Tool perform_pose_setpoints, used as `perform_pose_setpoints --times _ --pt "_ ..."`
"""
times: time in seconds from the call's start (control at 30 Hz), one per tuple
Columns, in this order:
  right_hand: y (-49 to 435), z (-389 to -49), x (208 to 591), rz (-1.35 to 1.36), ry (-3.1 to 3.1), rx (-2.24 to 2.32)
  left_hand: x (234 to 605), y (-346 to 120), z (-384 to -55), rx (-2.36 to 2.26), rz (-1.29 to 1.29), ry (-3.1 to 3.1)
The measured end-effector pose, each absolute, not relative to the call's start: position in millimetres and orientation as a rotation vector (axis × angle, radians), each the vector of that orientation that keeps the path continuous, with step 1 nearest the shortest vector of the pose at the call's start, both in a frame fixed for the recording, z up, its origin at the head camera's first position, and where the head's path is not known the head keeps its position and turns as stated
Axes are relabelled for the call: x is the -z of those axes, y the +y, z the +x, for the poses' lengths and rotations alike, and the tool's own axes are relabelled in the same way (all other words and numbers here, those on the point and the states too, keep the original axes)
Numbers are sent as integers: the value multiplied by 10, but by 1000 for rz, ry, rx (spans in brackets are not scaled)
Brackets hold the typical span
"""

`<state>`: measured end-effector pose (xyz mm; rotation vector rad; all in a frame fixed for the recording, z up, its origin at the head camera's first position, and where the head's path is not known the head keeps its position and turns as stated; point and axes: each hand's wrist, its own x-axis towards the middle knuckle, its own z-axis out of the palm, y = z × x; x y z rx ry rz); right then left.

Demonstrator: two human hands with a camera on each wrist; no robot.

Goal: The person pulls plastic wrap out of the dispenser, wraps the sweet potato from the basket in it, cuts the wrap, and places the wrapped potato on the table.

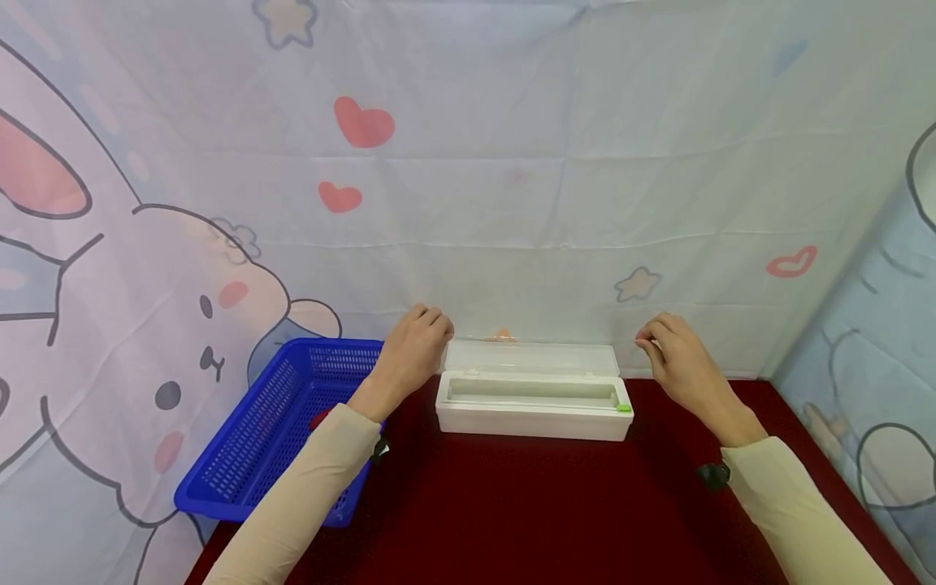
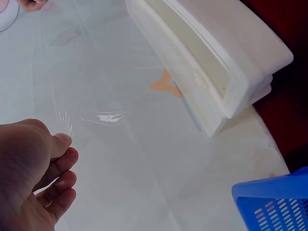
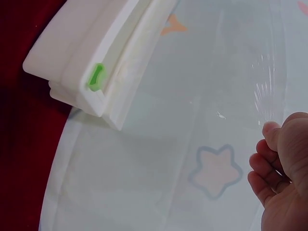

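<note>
A sheet of clear cling film [image 2: 109, 117] is stretched between my two raised hands, seen mainly by its glints and creases. My left hand [image 1: 418, 348] pinches one corner between thumb and forefinger, above the left end of a white film dispenser [image 1: 532, 424]. At the other side, my right hand [image 1: 676, 357] pinches the film, whose creases [image 3: 263, 98] fan out from the thumb. The dispenser stands on the table with its translucent lid [image 1: 532, 358] tipped back. A green slide cutter [image 1: 623, 408] sits at its right end.
A blue plastic basket [image 1: 219, 508] stands at the left, partly behind my left forearm, with something red [image 1: 318, 418] in it. Dark red cloth [image 1: 512, 512] covers the table. A printed fabric backdrop [image 1: 483, 203] hangs close behind the dispenser.
</note>
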<state>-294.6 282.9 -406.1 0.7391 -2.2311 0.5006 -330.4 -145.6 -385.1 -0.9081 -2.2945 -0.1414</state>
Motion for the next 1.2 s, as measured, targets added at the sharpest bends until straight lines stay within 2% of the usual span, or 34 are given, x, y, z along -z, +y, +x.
perform_pose_setpoints --times 1.2 --pt "2852 -3149 3972 713 -2266 -505 3699 -1410 -3444 158 -867 -2345"
